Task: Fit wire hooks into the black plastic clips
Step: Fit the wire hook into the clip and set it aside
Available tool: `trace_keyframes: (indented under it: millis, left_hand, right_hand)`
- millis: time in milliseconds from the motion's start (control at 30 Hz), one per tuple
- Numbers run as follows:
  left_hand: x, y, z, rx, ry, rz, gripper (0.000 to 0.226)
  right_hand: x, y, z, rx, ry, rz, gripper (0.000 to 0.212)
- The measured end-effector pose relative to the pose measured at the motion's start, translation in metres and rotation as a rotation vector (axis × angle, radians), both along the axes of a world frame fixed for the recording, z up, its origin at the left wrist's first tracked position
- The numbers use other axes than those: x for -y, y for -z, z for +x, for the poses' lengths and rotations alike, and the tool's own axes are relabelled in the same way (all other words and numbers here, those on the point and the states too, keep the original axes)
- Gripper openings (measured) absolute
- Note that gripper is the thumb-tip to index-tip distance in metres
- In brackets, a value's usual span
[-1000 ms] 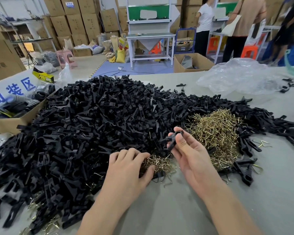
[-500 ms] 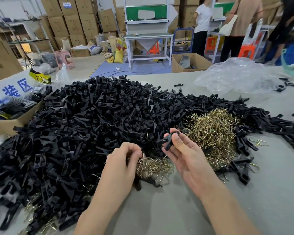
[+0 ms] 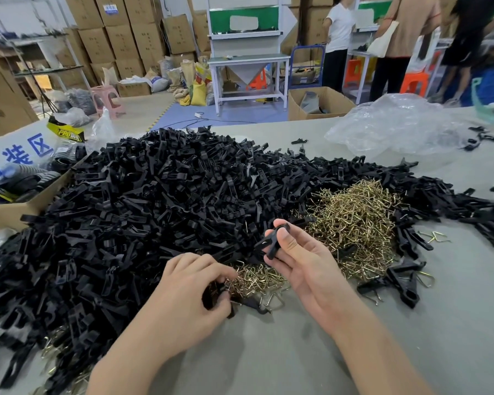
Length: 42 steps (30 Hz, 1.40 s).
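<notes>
Grey surface [image 3: 411,352]: bare at near right around both forearms; its far edge runs behind the pile.
Clip pile [image 3: 154,209]: black plastic clips heaped across left and middle, running out of view at near left and thinning to the right.
Plastic bag [image 3: 397,126]: clear, crumpled, far right, apart from the pile.
Hook heap [image 3: 354,218]: brass-coloured wire hooks right of middle, bordered by clips on its far and right sides.
Left hand [image 3: 194,292]: at the pile's near edge, fingers curled down into the hooks; whether they grip one cannot be told.
Right hand [image 3: 305,269]: palm up, thumb and forefinger pinching one clip.
Small hook cluster [image 3: 257,277]: between the hands, touching the left fingertips.
Held clip [image 3: 271,242]: black, tilted, raised above the cluster.
</notes>
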<state>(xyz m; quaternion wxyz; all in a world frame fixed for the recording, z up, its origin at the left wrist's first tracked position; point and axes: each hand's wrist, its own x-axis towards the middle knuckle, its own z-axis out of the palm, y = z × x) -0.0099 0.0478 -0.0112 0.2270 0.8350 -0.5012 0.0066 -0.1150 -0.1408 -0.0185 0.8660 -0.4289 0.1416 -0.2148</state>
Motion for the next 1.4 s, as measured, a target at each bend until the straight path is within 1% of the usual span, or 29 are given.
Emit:
trace_keyframes:
  millis: [133, 233, 267, 300, 367, 467, 567, 767, 867, 1000, 1100, 1133, 1167, 1267, 1333, 1400]
  left_hand:
    - [-0.001, 0.003, 0.0, 0.025, 0.005, 0.021, 0.028]
    - [0.004, 0.004, -0.002, 0.062, -0.004, -0.045, 0.015]
    - [0.005, 0.005, -0.003, 0.056, -0.013, -0.065, 0.014]
    - [0.005, 0.005, -0.004, 0.04, -0.027, -0.071, 0.02]
    - [0.006, 0.006, -0.005, 0.022, -0.036, -0.023, 0.031]
    - [0.006, 0.01, -0.004, -0.002, -0.021, 0.058, 0.035]
    - [0.008, 0.011, -0.004, 0.018, -0.026, 0.057, 0.03]
    - [0.015, 0.014, -0.006, 0.139, -0.052, -0.019, 0.017]
    - [0.016, 0.013, -0.005, 0.135, -0.043, -0.064, 0.014]
    - [0.014, 0.013, -0.002, 0.113, -0.04, -0.092, 0.016]
    - [0.014, 0.015, -0.002, 0.113, -0.034, -0.127, 0.012]
    - [0.015, 0.015, -0.003, 0.084, -0.046, -0.162, 0.01]
    - [0.015, 0.014, -0.004, 0.017, -0.076, -0.22, 0.011]
    - [0.016, 0.01, -0.005, -0.319, -0.21, -0.453, 0.005]
    - [0.017, 0.008, -0.005, -0.455, -0.241, -0.568, 0.012]
    - [0.019, 0.006, -0.005, -0.558, -0.262, -0.626, 0.019]
  right_hand:
    - [-0.002, 0.0, 0.001, 0.0, -0.008, -0.004, 0.029]
    - [-0.001, 0.0, 0.001, -0.001, -0.006, 0.0, 0.028]
    - [-0.001, 0.0, 0.001, -0.004, -0.003, -0.001, 0.029]
    - [-0.001, 0.0, 0.001, -0.007, 0.0, -0.002, 0.03]
    - [-0.001, 0.0, 0.001, -0.01, 0.003, -0.005, 0.032]
    - [-0.001, 0.0, 0.001, -0.011, -0.001, -0.009, 0.034]
    - [-0.002, 0.0, 0.002, -0.013, -0.001, -0.008, 0.033]
    - [-0.002, 0.001, 0.002, -0.019, 0.001, -0.012, 0.034]
    - [-0.002, 0.0, 0.002, -0.014, 0.005, -0.007, 0.034]
    - [-0.002, 0.0, 0.004, -0.011, 0.001, -0.001, 0.031]
    - [-0.002, 0.001, 0.004, -0.014, 0.002, -0.004, 0.03]
    - [-0.002, 0.001, 0.004, -0.015, 0.002, -0.007, 0.031]
    - [-0.002, 0.001, 0.004, -0.015, 0.001, -0.009, 0.032]
    - [-0.002, 0.001, 0.003, -0.016, -0.004, -0.003, 0.032]
    - [-0.002, 0.001, 0.003, -0.013, -0.017, 0.002, 0.031]
    - [-0.003, 0.0, 0.002, -0.012, -0.047, -0.003, 0.027]
